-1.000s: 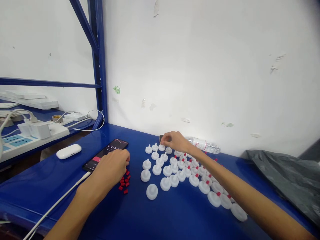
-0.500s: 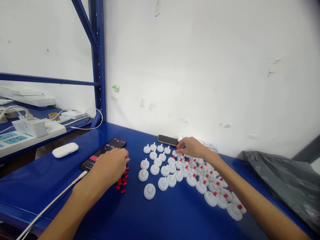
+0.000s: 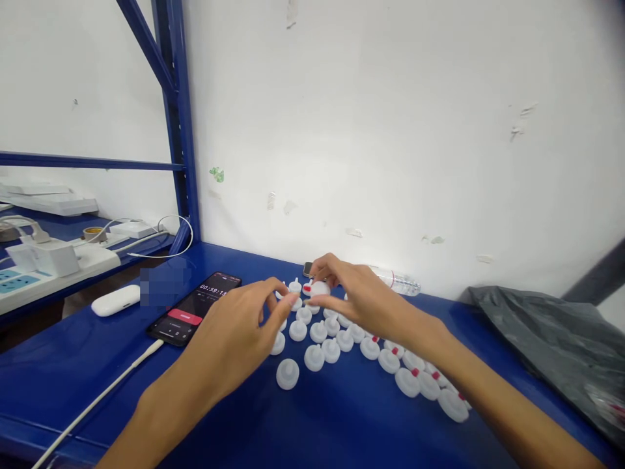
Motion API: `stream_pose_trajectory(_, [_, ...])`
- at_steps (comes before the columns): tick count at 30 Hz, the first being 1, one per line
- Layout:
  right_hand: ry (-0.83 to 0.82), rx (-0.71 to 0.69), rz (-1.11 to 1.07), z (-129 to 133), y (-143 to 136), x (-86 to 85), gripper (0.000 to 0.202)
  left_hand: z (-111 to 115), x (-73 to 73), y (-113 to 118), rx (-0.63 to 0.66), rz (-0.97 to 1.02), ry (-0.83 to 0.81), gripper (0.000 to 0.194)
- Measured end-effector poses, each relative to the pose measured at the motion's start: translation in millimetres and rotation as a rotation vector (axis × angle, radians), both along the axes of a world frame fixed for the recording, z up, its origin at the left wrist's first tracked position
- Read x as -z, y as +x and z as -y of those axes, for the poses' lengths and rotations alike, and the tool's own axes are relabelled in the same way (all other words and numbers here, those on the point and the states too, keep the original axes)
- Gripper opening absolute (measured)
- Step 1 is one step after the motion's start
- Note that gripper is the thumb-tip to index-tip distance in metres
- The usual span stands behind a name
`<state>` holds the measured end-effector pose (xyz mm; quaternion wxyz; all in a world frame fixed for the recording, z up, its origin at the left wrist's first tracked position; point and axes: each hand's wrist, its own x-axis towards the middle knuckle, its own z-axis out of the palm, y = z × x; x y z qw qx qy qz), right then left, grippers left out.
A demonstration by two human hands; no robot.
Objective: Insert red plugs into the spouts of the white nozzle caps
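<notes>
My right hand [image 3: 349,286] grips a white plastic nozzle cap [image 3: 320,289] between thumb and fingers. The cap is tipped on its side, and its small red tip [image 3: 307,289] points left towards my left hand [image 3: 249,319]. The thumb and forefinger of that left hand are brought close together just left of the red tip; whatever is between them is hidden. Below both hands, several white nozzle caps without red tips, such as one near the front [image 3: 288,374], stand nozzle up on the blue table [image 3: 332,417]. To the right are rows of caps with red tips [image 3: 407,382], partly behind my right arm.
A phone [image 3: 200,309] showing a timer lies at left, with a white cable [image 3: 107,397] plugged in. Beside it is a white oval case [image 3: 116,300]. A clear bottle [image 3: 403,283] and a second phone [image 3: 307,268] lie by the wall. A dark plastic bag [image 3: 541,339] covers the right side.
My right hand has lifted a red-tipped cap and moved left. My left hand has come up and right from the loose red tips, which are now hidden. The view has shifted slightly.
</notes>
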<state>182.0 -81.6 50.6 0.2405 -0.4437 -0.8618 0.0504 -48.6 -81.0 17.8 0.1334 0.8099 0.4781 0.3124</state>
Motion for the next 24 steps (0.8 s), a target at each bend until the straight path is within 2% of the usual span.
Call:
stream_pose_trajectory(5, [0.184, -0.112, 0.069, 20, -21, 0.9, 0.044, 11, 4.6, 11, 0.142, 0.004, 0.066, 0.039])
stream_pose_trajectory(8, [0.335, -0.148, 0.158, 19, -19, 2.8, 0.034, 12, 5.0, 14, 0.124, 0.059, 0.030, 0.042])
stream_pose_trajectory(10, [0.387, -0.144, 0.232, 11, -9, 2.4, 0.023, 11, 0.3, 8, 0.081, 0.212, -0.088, 0.045])
stream_pose_trajectory(12, [0.386, -0.067, 0.262, -3, 8, 0.7, 0.023, 7, -8.0, -7, 0.029, 0.399, -0.213, 0.047])
stream_pose_trajectory(14, [0.315, 0.150, 0.176, -21, 29, 0.1, 0.022, 0, -16.0, -28, -0.051, 0.456, -0.243, 0.047])
stream_pose_trajectory(15, [0.254, 0.257, 0.115, -30, 38, 1.0, 0.021, -4, -18.2, -38, -0.106, 0.403, -0.224, 0.047])
stream_pose_trajectory(16, [0.216, 0.296, 0.097, -39, 46, 3.1, 0.021, -9, -18.4, -46, -0.173, 0.306, -0.176, 0.046])
stream_pose_trajectory(18, [0.134, 0.296, 0.096, -52, 56, 11.0, 0.019, -18, -12.7, -53, -0.283, 0.066, -0.117, 0.039])
stream_pose_trajectory(21, [0.037, 0.261, 0.128, -62, 56, 28.4, 0.016, -28, 5.1, -44, -0.279, -0.269, -0.114, 0.034])
stream_pose_trajectory(24, [-0.013, 0.256, 0.157, -65, 52, 42.5, 0.015, -30, 18.8, -31, -0.259, -0.462, -0.151, 0.035])
